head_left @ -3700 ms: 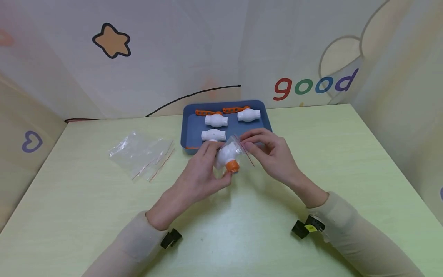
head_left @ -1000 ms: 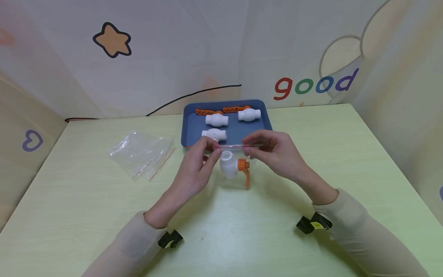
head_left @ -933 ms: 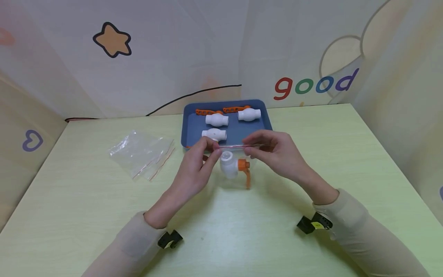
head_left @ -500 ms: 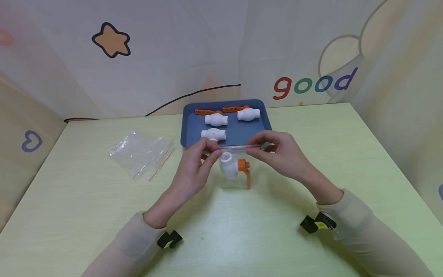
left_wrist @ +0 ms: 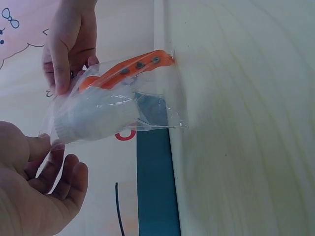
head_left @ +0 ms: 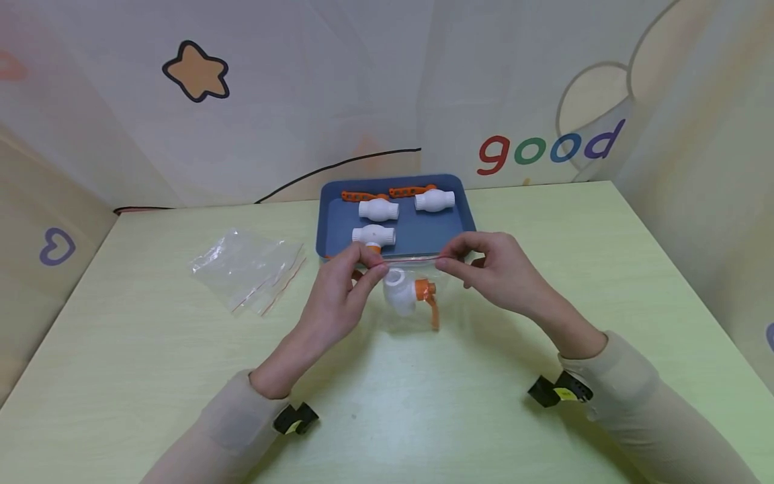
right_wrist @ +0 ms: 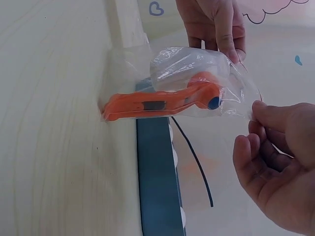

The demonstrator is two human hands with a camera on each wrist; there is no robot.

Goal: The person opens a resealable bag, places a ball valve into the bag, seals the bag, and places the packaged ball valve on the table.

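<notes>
A clear zip-lock bag (left_wrist: 152, 110) with a red seal line hangs between my two hands. Inside it lies a white ball valve (head_left: 399, 293) with an orange lever handle (right_wrist: 152, 104). My left hand (head_left: 338, 289) pinches the bag's top edge at its left end, between thumb and index finger. At the other end of the seal, my right hand (head_left: 498, 272) pinches the same edge with thumb and index finger. In both wrist views the valve sits low in the bag, its handle pointing away from the seal.
Behind the hands stands a blue tray (head_left: 423, 232) holding several white valves (head_left: 378, 210) with orange handles (head_left: 412, 191). Flat clear bags (head_left: 242, 269) with red seals lie on the table (head_left: 151, 363) at left. A printed curtain (head_left: 338, 81) hangs at the back.
Earlier the left hand held the bagged valve itself; now both hands hold the bag's top edge and the valve hangs below. Over the last second my right hand has slid right along the seal.
</notes>
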